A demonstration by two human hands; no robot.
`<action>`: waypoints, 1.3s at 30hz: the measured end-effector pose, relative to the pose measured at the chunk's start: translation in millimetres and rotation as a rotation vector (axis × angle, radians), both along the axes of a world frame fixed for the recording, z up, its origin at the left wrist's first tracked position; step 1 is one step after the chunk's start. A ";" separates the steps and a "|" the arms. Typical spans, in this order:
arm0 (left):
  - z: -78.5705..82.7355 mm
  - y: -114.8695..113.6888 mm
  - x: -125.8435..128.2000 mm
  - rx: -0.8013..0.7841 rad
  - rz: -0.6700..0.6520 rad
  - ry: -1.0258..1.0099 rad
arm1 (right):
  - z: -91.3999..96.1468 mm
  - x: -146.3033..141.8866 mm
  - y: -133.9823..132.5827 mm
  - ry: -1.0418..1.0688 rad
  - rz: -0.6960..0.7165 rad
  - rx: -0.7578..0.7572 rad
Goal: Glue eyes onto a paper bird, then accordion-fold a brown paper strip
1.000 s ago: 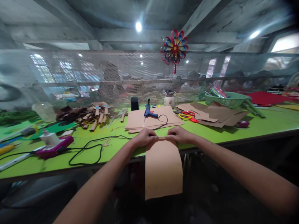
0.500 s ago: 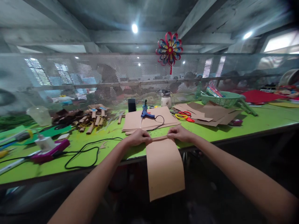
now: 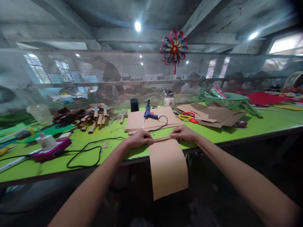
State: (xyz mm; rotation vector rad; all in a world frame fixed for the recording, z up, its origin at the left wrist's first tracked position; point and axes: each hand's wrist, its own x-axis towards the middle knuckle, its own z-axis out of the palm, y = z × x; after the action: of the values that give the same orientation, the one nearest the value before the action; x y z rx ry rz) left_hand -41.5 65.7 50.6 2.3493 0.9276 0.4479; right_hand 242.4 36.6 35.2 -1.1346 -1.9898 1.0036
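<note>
- A brown paper sheet (image 3: 169, 168) is held between the two hands at the counter's front edge, its far end turned into a narrow band; whether the band is folded or rolled cannot be told.
- The left grip (image 3: 139, 138) is pinched on the band's left end; the right grip (image 3: 186, 134) is pinched on its right end, so neither hand is nearer.
- The band is stretched crosswise from grip to grip, while the sheet's long axis is run toward the wearer, the loose end being left to curve down in front of the counter (image 3: 227, 134).
- Just beyond the hands, a stack of brown paper (image 3: 132, 121) is laid flat, with a blue glue gun (image 3: 150, 114) set on it.
- To the right, red and yellow scissors (image 3: 186, 117) are placed beside loose brown sheets (image 3: 220, 115).
- To the left, a black cord (image 3: 100, 156) is looped near a purple power strip (image 3: 53, 151).
- The counter is backed by a perforated screen (image 3: 142, 77), before which a pinwheel (image 3: 174, 49) is seen.
</note>
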 end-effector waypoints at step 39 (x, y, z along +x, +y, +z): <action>-2.1 -56.9 43.8 -0.654 -0.280 -0.524 | 70.1 -47.2 -69.3 0.167 0.559 0.046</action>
State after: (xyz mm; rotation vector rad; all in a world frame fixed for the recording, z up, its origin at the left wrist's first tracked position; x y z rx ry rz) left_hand 2.3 8.8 48.4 1.6122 0.3991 0.5135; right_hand 195.2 -32.8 105.3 -0.4474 -2.2236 1.2665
